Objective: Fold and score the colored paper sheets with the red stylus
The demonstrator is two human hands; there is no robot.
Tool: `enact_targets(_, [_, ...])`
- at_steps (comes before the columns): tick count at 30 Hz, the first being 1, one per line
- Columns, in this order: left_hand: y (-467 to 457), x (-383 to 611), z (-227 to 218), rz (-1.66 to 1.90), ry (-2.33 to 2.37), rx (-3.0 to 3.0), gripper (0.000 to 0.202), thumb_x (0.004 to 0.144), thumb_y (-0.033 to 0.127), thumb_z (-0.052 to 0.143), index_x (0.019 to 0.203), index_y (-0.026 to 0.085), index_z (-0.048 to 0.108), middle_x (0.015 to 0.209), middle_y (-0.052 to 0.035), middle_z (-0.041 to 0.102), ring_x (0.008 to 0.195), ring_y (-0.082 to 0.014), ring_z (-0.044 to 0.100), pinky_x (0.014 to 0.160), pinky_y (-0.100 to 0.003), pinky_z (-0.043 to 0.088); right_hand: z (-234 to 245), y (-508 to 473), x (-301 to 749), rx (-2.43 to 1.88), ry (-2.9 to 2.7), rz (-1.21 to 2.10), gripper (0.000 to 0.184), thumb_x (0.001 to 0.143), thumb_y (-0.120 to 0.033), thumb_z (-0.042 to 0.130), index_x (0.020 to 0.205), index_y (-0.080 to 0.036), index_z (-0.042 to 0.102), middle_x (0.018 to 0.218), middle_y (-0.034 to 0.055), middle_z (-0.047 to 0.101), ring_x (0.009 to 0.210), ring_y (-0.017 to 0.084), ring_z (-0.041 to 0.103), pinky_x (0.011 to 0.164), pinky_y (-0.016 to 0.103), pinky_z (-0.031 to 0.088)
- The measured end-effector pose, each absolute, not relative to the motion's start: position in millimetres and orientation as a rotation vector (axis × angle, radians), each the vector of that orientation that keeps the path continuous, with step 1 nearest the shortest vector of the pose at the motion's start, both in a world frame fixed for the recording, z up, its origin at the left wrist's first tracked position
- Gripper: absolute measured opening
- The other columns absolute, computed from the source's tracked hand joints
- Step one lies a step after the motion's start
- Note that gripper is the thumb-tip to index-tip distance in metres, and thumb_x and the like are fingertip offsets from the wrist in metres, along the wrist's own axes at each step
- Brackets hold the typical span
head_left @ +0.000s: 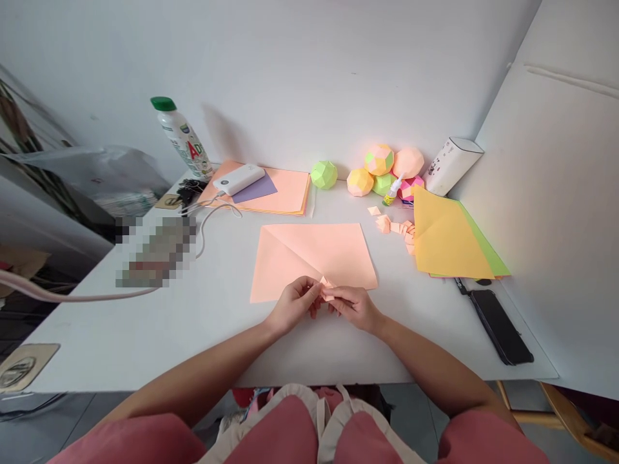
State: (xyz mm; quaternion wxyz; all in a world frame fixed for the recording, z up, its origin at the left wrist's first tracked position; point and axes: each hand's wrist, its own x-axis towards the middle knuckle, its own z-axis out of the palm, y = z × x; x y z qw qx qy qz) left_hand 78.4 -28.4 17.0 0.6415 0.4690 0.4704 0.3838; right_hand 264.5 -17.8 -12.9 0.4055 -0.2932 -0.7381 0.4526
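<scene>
Between my two hands is a small folded piece of peach paper (327,283), partly covered by the fingers. My left hand (298,301) pinches it from the left, and my right hand (355,304) grips it from the right. Both hands are over the near edge of a large peach paper sheet (333,248), which has a diagonal crease. Beyond my right hand lie several small folded peach paper pieces (405,229), with a small glue bottle (393,192) behind them.
Faceted paper balls (379,160) stand along the back wall, one green ball (324,174) apart. Yellow and green sheets (449,235) and a black phone (503,327) lie right. At back left are a white bottle (182,138), a power bank (239,180) and stacked paper (290,187).
</scene>
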Motion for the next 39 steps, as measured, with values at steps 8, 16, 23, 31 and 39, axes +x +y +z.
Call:
enact_targets(8, [-30.2, 76.8, 13.3, 0.855, 1.065, 1.102, 0.047, 0.078, 0.063, 0.061, 0.077, 0.017, 0.052, 0.052, 0.0028, 0.06, 0.043, -0.0093, 0.053, 0.045, -0.022, 0.044, -12.0, -13.0, 265.2, -0.725, -1.865, 1.062, 0.012, 0.087, -0.032, 0.065, 0.089, -0.022, 0.072, 0.082, 0.0034, 0.059, 0.074, 0.012, 0.059, 0.066, 0.026, 0.051])
enact_targets(16, [-31.0, 77.2, 15.1, 0.803, 1.013, 1.151, 0.046, 0.08, 0.062, 0.061, 0.08, 0.017, 0.053, 0.053, 0.002, 0.06, 0.044, -0.0107, 0.055, 0.045, -0.023, 0.046, -4.2, -19.2, 261.8, -0.728, -1.793, 1.339, 0.018, 0.087, -0.038, 0.063, 0.086, -0.02, 0.064, 0.083, 0.0032, 0.068, 0.072, 0.013, 0.067, 0.062, 0.026, 0.055])
enact_targets(23, [-32.1, 76.3, 12.8, 0.79, 0.918, 1.259, 0.05, 0.084, 0.056, 0.057, 0.111, 0.013, 0.056, 0.063, 0.0038, 0.055, 0.052, -0.0097, 0.053, 0.054, -0.025, 0.046, -5.0, -18.4, 262.0, -0.802, -1.741, 1.34, 0.019, 0.086, -0.039, 0.064, 0.084, -0.021, 0.065, 0.077, 0.0024, 0.065, 0.068, 0.013, 0.064, 0.059, 0.027, 0.052])
enact_targets(31, [-34.5, 73.4, 2.3, 0.771, 0.907, 1.369, 0.055, 0.089, 0.044, 0.054, 0.133, 0.014, 0.045, 0.082, -0.0018, 0.058, 0.061, -0.0107, 0.052, 0.059, -0.027, 0.047, 0.2, -19.1, 262.4, -0.955, -1.627, 1.421, 0.021, 0.083, -0.04, 0.066, 0.08, -0.019, 0.062, 0.069, -0.0012, 0.059, 0.056, 0.01, 0.056, 0.052, 0.024, 0.047])
enact_targets(39, [-35.5, 75.3, 2.3, 0.783, 0.878, 1.441, 0.051, 0.09, 0.041, 0.052, 0.133, 0.016, 0.042, 0.08, -0.0007, 0.056, 0.064, -0.0111, 0.049, 0.062, -0.028, 0.044, 0.2, -19.9, 261.7, -0.934, -1.472, 1.588, 0.031, 0.083, -0.041, 0.066, 0.092, -0.024, 0.042, 0.064, -0.0085, 0.055, 0.053, 0.009, 0.057, 0.052, 0.024, 0.048])
